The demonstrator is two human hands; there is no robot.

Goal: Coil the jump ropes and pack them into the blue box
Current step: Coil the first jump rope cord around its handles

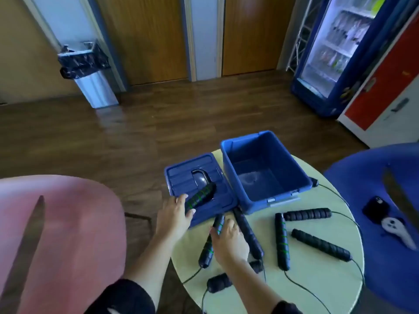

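Gripping the rope handle [200, 197] atop the lid [181, 175] — left hand [174, 214].

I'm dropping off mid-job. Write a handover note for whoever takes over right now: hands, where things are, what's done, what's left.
Left hand: fingers pinch the green-striped handle lying on the lid.
Right hand: lies over a second striped handle on the table; grip unclear.
Blue box: open and empty, beside the lid.
Other black handles lie loose on the table, cords uncoiled.
Done: nothing coiled or packed.
Left: coil every rope and put them all in the box.
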